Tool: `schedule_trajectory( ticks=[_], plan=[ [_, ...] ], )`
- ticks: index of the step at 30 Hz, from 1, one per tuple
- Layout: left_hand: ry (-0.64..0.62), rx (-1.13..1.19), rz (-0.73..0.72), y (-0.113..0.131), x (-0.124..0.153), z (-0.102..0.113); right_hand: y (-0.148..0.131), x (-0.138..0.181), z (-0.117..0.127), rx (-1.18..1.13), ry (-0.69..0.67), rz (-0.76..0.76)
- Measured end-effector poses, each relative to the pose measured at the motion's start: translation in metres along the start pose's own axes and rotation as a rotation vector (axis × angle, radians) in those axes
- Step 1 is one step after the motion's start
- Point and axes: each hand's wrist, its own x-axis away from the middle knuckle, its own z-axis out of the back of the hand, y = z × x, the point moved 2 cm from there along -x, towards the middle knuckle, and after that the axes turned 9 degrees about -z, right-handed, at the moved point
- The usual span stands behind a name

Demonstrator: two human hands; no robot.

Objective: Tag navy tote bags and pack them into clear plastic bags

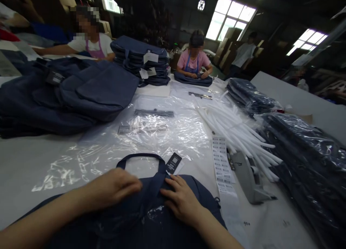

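Note:
A dark blue bag [146, 227] lies flat before me, its carry handle [140, 155] standing up at the far edge. My left hand [119, 186] is closed over the bag's upper left part, fingers curled inward; what they hold, if anything, is hidden. With fingers spread, my right hand [182, 200] rests on the bag just right of the handle's base. Beyond its fingertips a black hang tag [173, 162] with white print sticks out, a white tag partly under it. A small shiny piece of clear plastic [156, 213] shows on the bag between my hands.
Clear plastic bags [162, 130] cover the middle of the table. At right are white foam tubes [232, 123], a barcode sticker sheet [220, 159], a grey tape dispenser [248, 180] and wrapped bags [305, 151]. Unwrapped blue bags [100, 90] lie left. Co-workers sit across the table.

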Motion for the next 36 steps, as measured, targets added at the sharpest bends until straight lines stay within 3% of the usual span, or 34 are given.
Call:
schedule_trajectory(
  ticks=[3,6,8,9,13,16,20,25,30,33,36],
  plan=[
    [0.015,-0.336,0.071,-0.035,-0.075,-0.010,0.005,0.006,-0.004,0.027,0.030,0.107],
    [-0.028,-0.483,0.060,-0.055,-0.113,-0.037,0.030,-0.003,0.016,-0.103,0.177,0.051],
    [-0.060,-0.467,-0.009,-0.056,-0.117,-0.055,0.054,-0.022,0.034,-0.128,0.268,-0.021],
    [-0.089,-0.434,-0.031,-0.055,-0.116,-0.062,0.066,-0.036,0.040,-0.092,0.252,-0.017],
    [-0.251,-0.214,0.023,-0.052,-0.117,-0.079,0.093,-0.096,0.032,0.266,-0.124,0.131],
    [-0.222,-0.180,0.036,-0.052,-0.135,-0.083,0.097,-0.122,0.019,0.489,-0.227,0.145],
    [-0.230,-0.187,0.062,-0.048,-0.164,-0.095,0.096,-0.118,0.015,0.552,-0.104,0.181],
    [-0.325,-0.084,0.230,-0.053,-0.182,-0.109,0.111,-0.098,0.017,0.504,-0.145,0.171],
    [-0.348,0.149,0.346,-0.067,-0.180,-0.114,0.113,-0.091,0.025,0.597,-0.090,0.472],
    [-0.294,0.285,0.386,-0.071,-0.172,-0.117,0.101,-0.093,0.039,0.642,-0.023,0.615],
    [-0.167,0.331,0.398,-0.068,-0.167,-0.118,0.084,-0.104,0.053,0.650,-0.046,0.576]
  ],
)
